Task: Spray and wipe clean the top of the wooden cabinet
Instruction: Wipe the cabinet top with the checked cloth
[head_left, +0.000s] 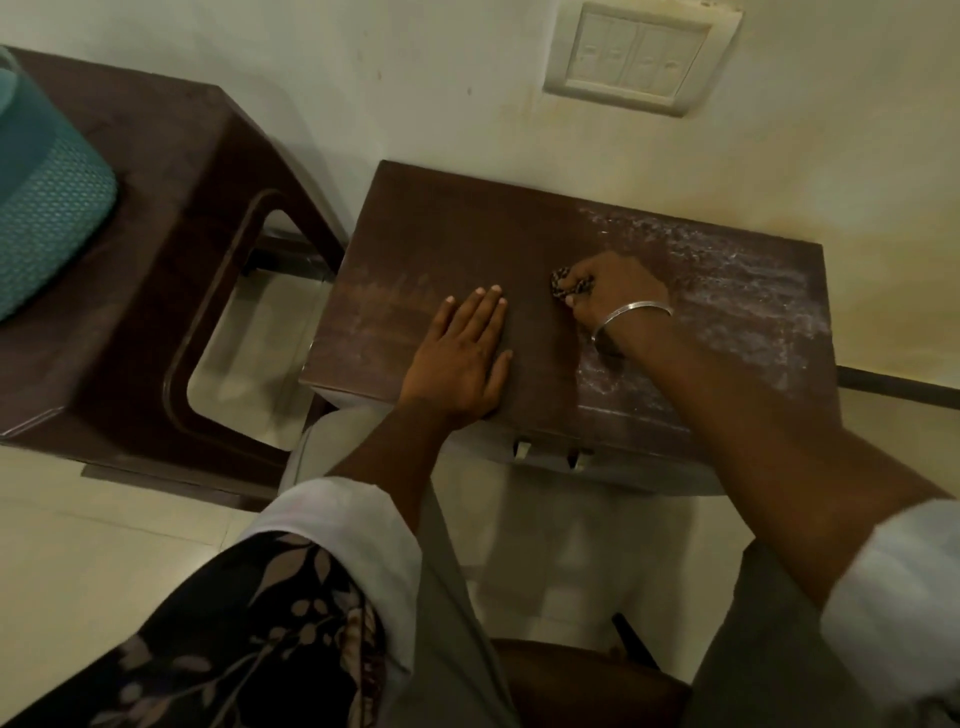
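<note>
Wiping was under way: the right hand (605, 288) clenched its fingers on a small patterned cloth (566, 284) mid-cabinet top (447, 234), the left hand (462, 358) lay flat, fingers released, and the white-filmed right side (737, 296) likely needed the next strokes.

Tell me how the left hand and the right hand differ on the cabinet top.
The left hand lies flat with straight fingers; the right hand is curled. The left hand holds nothing; the right hand grips a patterned cloth. The right wrist wears a silver bangle; the left wrist is bare. Both rest on the cabinet top.
</note>
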